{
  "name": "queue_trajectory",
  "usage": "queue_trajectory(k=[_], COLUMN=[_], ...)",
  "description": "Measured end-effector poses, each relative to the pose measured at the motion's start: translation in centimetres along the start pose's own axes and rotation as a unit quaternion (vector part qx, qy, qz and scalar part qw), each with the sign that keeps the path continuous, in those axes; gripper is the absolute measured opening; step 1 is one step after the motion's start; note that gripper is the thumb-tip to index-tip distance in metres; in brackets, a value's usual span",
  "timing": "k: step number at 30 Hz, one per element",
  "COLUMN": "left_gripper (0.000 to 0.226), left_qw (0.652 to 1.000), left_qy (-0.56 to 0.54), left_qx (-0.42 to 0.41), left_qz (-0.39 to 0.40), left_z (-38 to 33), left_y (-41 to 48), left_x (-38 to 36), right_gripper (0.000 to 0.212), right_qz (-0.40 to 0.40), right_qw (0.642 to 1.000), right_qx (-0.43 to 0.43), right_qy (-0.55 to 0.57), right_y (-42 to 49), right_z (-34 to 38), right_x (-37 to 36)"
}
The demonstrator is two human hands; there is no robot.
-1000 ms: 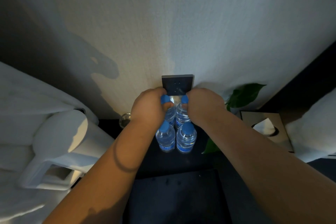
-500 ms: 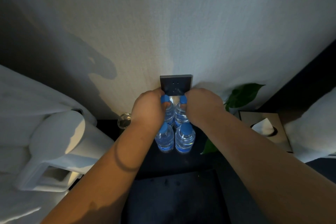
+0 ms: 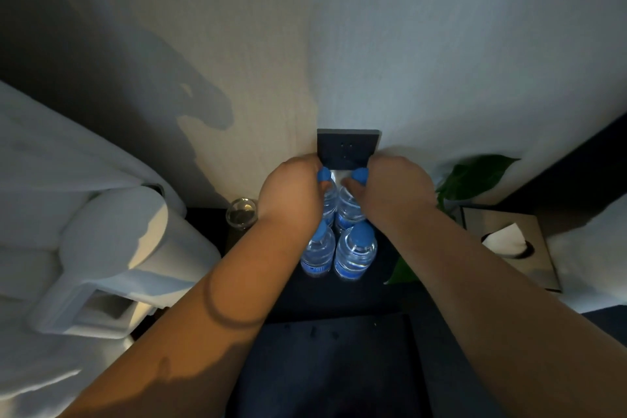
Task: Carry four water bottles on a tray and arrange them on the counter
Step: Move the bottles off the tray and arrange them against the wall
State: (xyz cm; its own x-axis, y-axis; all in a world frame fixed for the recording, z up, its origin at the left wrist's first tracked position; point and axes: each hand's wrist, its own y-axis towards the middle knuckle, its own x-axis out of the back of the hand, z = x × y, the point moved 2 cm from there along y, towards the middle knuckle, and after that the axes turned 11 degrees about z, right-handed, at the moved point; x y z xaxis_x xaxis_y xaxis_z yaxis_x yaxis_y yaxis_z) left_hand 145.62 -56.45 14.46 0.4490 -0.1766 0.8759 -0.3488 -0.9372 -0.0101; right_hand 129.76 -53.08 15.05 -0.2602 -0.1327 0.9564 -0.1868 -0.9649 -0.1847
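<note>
Both hands hold the same station as one second ago, on the two rear bottles. The drinking glass [image 3: 241,215] beside the left wrist now shows in full.

Surroundings, by size: a pale wall [image 3: 373,44] rises directly beyond the knuckles. White fabric [image 3: 44,180] lies well outside the left forearm. A white jug [image 3: 129,258] stands between that fabric and the left forearm. The dark counter [image 3: 339,295] runs beneath both wrists. A tissue box [image 3: 509,248] sits outside the right forearm. A green plant [image 3: 475,176] stands just beyond the right wrist. A dark wall plate [image 3: 347,148] is fixed just beyond the fingertips.

Obscured: a dark flat panel [image 3: 332,366] lies between the forearms, nearer the body; in this dim light I cannot tell whether it is the tray. The fingers are hidden behind the backs of the hands.

Task items: the left hand [image 3: 291,195] is curled round the neck of the rear left bottle [image 3: 330,204]. The right hand [image 3: 397,193] is curled round the neck of the rear right bottle [image 3: 349,210]. Both blue caps show between the hands. The front left bottle [image 3: 317,254] and front right bottle [image 3: 356,254] stand upright on the counter between the wrists, touching each other, untouched by either hand.
</note>
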Motion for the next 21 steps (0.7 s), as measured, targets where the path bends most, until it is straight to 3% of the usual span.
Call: queue_trajectory(k=[6,10,21], left_gripper=[0.025,0.026,0.024], left_qw=[1.0,1.0,1.0], left_qy=[-0.007,-0.013,-0.003], left_qx=[-0.004,-0.004,-0.013], left_qz=[-0.014,-0.014,-0.027], left_z=[0.0,-0.1,0.3], left_y=[-0.2,-0.2,-0.1], left_x=[0.0,0.1,-0.2], right_gripper=[0.05,0.037,0.043], right_qz=[0.007,0.037,0.037], right_qw=[0.999,0.996,0.999], right_qx=[-0.022,-0.011,0.011], right_qy=[0.025,0.079,-0.009], right_y=[0.0,0.1,0.5], right_z=[-0.1,-0.4,-0.4], right_x=[0.2,0.7,1.2])
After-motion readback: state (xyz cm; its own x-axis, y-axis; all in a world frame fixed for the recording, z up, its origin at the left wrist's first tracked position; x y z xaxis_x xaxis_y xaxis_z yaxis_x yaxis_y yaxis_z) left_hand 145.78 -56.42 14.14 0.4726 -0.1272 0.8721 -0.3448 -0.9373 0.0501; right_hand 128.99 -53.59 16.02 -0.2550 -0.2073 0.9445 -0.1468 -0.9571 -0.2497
